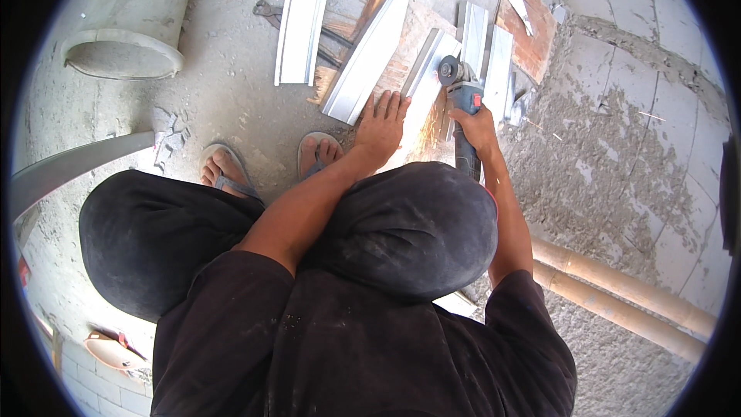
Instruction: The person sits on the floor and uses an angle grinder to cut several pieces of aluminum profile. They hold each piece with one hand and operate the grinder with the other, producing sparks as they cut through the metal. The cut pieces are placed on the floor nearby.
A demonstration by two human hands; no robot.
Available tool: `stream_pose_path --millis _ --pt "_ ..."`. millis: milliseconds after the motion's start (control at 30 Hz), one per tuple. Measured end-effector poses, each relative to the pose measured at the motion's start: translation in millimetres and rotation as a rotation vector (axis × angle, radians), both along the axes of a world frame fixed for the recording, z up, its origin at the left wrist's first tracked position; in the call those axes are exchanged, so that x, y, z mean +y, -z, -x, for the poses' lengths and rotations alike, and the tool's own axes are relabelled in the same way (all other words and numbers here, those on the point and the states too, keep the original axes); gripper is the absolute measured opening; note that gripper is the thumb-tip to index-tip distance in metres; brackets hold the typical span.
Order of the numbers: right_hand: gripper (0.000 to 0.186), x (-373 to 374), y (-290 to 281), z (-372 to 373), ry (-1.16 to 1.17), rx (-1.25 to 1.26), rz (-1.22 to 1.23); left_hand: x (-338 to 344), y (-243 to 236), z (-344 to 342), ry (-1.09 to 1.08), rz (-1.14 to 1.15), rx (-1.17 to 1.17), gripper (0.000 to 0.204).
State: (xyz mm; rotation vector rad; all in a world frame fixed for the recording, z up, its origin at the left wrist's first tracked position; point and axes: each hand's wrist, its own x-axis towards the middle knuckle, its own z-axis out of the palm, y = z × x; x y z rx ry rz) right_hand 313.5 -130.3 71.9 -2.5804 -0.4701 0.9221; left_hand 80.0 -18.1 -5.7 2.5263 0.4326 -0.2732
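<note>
My right hand is closed around a grey angle grinder with a red switch and dark disc, held over pale silver metal channels. Orange sparks spray below it. My left hand lies palm down with fingers stretched out at the near end of a metal channel, left of the grinder; whether it presses on it is hard to tell. A long channel and a short one lie left of these, over dark pliers-like tool handles and wood scraps.
A concrete-coated bucket lies on its side at upper left, above a curved metal strip. A brown board lies upper right. Two bamboo poles are at lower right. My sandaled feet and black-trousered knees are below the channels.
</note>
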Motion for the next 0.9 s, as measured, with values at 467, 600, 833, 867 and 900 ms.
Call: stream_pose_path --millis 467,600,833,867,900 --pt "0.058 18 -8 -1 0.016 0.018 0.11 -1 2 1 -0.009 -0.008 -0.014 0.115" --pt "0.056 22 -7 -5 0.042 0.042 0.096 -1 3 2 -0.017 -0.001 -0.031 0.114" --pt "0.056 10 2 -12 0.031 0.062 0.007 0 1 -1 -0.002 0.017 -0.02 0.113" --pt "0.057 11 2 -12 0.034 0.056 0.033 0 1 0 -0.003 0.01 -0.025 0.113" --pt "0.058 14 1 -11 0.037 0.051 0.058 0 1 1 -0.003 0.003 -0.028 0.112"
